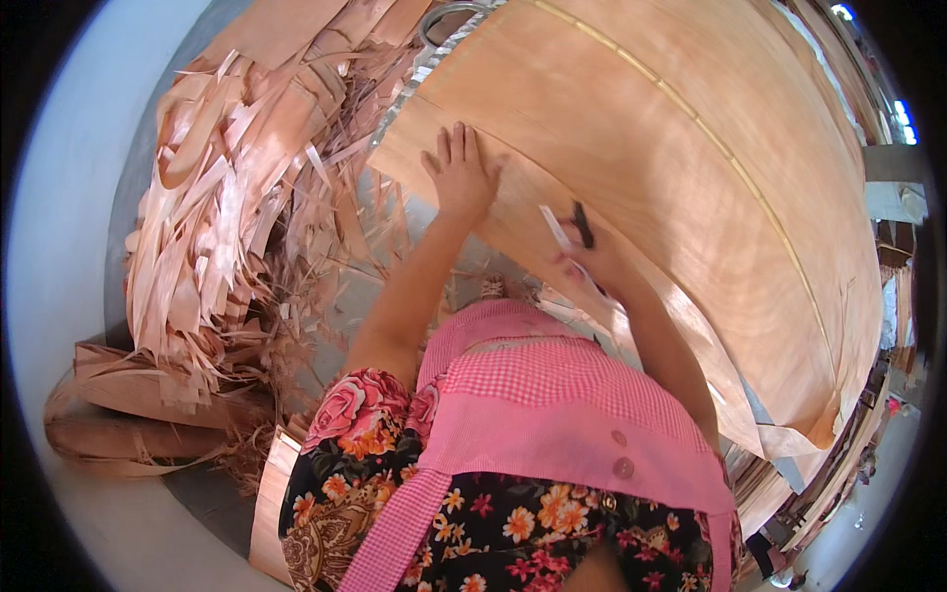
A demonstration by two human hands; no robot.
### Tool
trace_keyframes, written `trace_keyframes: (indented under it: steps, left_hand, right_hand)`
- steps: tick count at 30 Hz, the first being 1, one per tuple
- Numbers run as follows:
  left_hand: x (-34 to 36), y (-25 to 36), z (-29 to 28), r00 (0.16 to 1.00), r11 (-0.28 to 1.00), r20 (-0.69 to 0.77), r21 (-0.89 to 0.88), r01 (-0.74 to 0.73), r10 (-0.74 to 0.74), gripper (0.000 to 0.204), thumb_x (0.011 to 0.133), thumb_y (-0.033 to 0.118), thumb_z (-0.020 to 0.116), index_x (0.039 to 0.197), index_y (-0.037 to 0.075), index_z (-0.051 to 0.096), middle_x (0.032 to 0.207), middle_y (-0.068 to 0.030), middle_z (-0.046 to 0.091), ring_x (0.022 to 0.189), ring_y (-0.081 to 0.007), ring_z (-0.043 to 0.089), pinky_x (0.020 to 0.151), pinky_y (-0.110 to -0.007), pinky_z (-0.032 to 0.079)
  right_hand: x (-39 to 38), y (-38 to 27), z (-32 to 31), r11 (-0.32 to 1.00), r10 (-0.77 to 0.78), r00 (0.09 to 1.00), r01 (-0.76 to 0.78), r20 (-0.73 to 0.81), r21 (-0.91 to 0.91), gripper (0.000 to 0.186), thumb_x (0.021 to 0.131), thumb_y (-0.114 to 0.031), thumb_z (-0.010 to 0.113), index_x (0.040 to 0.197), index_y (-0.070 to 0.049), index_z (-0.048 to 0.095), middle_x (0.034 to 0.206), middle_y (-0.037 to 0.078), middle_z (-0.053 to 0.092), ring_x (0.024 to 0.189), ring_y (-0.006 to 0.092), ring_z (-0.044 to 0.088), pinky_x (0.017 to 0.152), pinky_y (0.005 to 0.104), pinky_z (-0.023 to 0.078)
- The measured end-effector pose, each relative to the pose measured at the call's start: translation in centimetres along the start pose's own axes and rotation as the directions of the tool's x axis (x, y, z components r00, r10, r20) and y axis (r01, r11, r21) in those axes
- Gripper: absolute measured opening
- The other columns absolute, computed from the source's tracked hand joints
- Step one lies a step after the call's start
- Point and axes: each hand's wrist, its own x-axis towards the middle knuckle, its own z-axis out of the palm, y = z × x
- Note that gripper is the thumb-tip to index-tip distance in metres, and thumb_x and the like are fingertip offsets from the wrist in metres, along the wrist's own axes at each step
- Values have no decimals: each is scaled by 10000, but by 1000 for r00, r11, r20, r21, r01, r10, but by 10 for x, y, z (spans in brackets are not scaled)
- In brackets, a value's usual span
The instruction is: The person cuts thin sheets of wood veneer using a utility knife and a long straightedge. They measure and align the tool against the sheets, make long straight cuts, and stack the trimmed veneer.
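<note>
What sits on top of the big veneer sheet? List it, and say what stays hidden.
On the veneer sheet: the left hand pressed flat near its edge, and the right hand gripping a dark-handled blade. The hands cover the wood beneath them; the sheet hides whatever supports it.

Smooth matt wood veneer sheet (671,168); rough splintery veneer scraps (227,217)

bright daylight | soft shadows | fisheye-bent edges | dark vignette corners
</note>
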Motion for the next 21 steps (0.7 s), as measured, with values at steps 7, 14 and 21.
trace_keyframes:
  steps: [7, 14, 21]
  left_hand:
    - [75, -111, -24, 948, 922, -156, -235, -308, 277, 432, 774, 79, 508, 1197, 37, 434, 1230, -149, 429, 1047, -319, 459, 871, -367, 389]
    - [129, -174, -22, 850, 826, -34, -217, -520, 526, 338, 775, 117, 532, 1104, 41, 514, 1147, -97, 499, 1001, -282, 480, 865, -377, 389]
    - [181, -205, -19, 806, 733, -51, -386, -560, 590, 373, 757, 155, 554, 1115, 64, 507, 1165, -58, 493, 1118, -236, 431, 905, -369, 336]
  right_hand:
    - [55, -1, 20, 974, 157, 984, -141, -85, 176, 176, 835, -133, 531, 933, 12, 512, 712, 88, 591, 534, 114, 513, 455, 238, 426]
    - [121, -52, 78, 951, 235, 953, -185, -191, 249, 212, 822, -198, 567, 905, -4, 542, 683, 85, 580, 486, 107, 490, 402, 230, 393]
    - [289, -104, 185, 836, 274, 901, -50, -337, 547, 190, 817, -168, 561, 861, 17, 564, 652, 59, 560, 430, 96, 440, 401, 254, 395]
